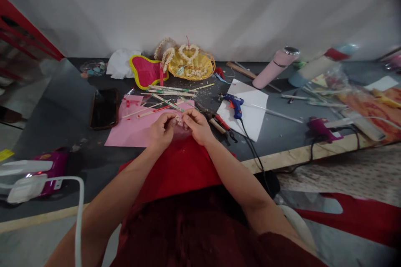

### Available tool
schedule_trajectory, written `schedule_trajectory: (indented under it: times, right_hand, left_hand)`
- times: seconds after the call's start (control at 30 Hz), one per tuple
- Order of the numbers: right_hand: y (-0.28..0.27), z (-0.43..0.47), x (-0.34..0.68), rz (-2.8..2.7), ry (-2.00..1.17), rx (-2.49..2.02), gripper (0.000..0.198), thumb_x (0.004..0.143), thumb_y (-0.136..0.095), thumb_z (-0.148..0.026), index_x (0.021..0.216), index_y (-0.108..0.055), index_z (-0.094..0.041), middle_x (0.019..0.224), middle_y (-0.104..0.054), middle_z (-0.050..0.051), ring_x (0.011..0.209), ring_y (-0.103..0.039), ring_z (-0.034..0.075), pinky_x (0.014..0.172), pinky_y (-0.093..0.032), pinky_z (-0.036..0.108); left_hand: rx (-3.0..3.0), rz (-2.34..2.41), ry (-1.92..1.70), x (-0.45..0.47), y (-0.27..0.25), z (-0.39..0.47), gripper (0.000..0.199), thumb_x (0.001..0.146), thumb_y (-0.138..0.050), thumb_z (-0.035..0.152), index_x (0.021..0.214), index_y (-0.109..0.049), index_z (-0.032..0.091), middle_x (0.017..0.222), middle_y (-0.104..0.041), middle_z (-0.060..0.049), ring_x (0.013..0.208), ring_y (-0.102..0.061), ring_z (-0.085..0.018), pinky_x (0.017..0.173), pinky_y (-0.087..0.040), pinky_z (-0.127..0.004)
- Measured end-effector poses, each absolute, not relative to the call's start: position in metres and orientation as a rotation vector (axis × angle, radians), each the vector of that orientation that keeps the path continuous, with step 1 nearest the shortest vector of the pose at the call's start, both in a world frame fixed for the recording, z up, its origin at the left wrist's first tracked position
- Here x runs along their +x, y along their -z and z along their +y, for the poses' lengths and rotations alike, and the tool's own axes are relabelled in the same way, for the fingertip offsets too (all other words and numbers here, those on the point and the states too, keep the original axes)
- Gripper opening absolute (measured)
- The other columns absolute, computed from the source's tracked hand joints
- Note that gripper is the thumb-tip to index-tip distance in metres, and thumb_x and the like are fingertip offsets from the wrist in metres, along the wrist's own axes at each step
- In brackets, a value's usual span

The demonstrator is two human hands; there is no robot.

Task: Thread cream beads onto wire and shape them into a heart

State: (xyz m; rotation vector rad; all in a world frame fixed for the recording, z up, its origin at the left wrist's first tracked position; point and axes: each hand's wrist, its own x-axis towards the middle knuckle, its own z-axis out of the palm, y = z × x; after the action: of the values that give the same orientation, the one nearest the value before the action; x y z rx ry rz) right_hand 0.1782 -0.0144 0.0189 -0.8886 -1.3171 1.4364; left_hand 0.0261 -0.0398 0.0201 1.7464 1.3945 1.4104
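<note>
Maroon clothing [188, 233] faces dark tabletop [73, 108] and grey wall [194, 4], 2 hands [162, 132] pinching pale bits [178, 120].

Dim, greyish light lays soft diagonal shadows on the wall [188, 8]. The far right of the desk [285, 129] smears into blur, edges stretch outward, and the upper right corner darkens.

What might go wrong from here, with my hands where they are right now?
The small beaded piece sits between the fingertips of your left hand and right hand, so it could slip and drop. The cord of the blue glue gun runs over the table's front edge; a snag might drag the gun. Loose sticks lie just beyond your hands and may get knocked about.
</note>
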Motion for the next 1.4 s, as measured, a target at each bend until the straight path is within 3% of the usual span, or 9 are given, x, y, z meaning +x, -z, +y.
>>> schedule_trajectory:
  times: [0.13, 0.3, 0.8, 1.0, 1.17, 1.4]
  right_hand:
    - [-0.012, -0.006, 0.187, -1.680, -0.908, -1.067, 0.015, 0.089, -0.055, -0.033, 0.092, -0.062, -0.020, 0.086, -0.065, 0.003, 0.078, -0.058, 0.015, 0.076, -0.047, 0.030]
    - [0.002, 0.002, 0.189, -1.893, -0.686, -1.159, 0.023, 0.087, -0.047, -0.018, 0.101, -0.065, -0.020, 0.103, -0.070, 0.008, 0.096, -0.064, 0.020, 0.090, -0.049, 0.036]
    - [-0.003, -0.005, 0.192, -2.070, -0.549, -1.245, 0.027, 0.085, -0.047, -0.012, 0.104, -0.066, -0.018, 0.104, -0.065, 0.010, 0.094, -0.062, 0.020, 0.087, -0.051, 0.034]
    - [-0.006, -0.010, 0.188, -2.239, -0.546, -1.186, 0.030, 0.082, -0.048, -0.007, 0.100, -0.068, -0.019, 0.101, -0.065, 0.008, 0.098, -0.060, 0.020, 0.093, -0.048, 0.035]
    - [-0.005, -0.009, 0.188, -2.259, -0.505, -1.263, 0.037, 0.082, -0.047, -0.007, 0.114, -0.063, -0.017, 0.110, -0.062, 0.012, 0.104, -0.058, 0.022, 0.096, -0.047, 0.036]
    - [-0.005, -0.010, 0.187, -2.252, -0.522, -1.313, 0.023, 0.086, -0.051, -0.013, 0.103, -0.065, -0.018, 0.103, -0.063, 0.009, 0.099, -0.058, 0.021, 0.093, -0.046, 0.036]
  left_hand:
    - [1.748, 1.427, -1.482, 0.021, -0.020, -0.037, 0.012, 0.089, -0.053, 0.023, 0.094, -0.063, 0.019, 0.083, -0.068, -0.002, 0.075, -0.063, -0.013, 0.071, -0.051, -0.025]
    - [1.626, 1.504, -1.496, 0.014, -0.018, -0.032, 0.012, 0.088, -0.055, 0.025, 0.094, -0.061, 0.018, 0.081, -0.067, -0.002, 0.071, -0.062, -0.012, 0.068, -0.050, -0.025]
    - [1.627, 1.530, -1.554, 0.011, -0.005, -0.021, 0.011, 0.087, -0.057, 0.024, 0.095, -0.064, 0.019, 0.085, -0.063, -0.002, 0.065, -0.052, -0.010, 0.062, -0.043, -0.024]
    - [1.609, 1.534, -1.616, 0.007, -0.001, -0.018, 0.010, 0.086, -0.059, 0.024, 0.093, -0.064, 0.019, 0.091, -0.063, -0.003, 0.068, -0.053, -0.010, 0.064, -0.045, -0.025]
    - [1.602, 1.507, -1.614, 0.010, 0.001, -0.017, 0.011, 0.086, -0.059, 0.024, 0.094, -0.064, 0.019, 0.091, -0.063, -0.003, 0.070, -0.055, -0.011, 0.065, -0.045, -0.025]
    - [1.563, 1.512, -1.581, 0.010, -0.001, -0.018, 0.011, 0.085, -0.058, 0.023, 0.094, -0.064, 0.019, 0.087, -0.064, -0.002, 0.067, -0.053, -0.011, 0.063, -0.044, -0.024]
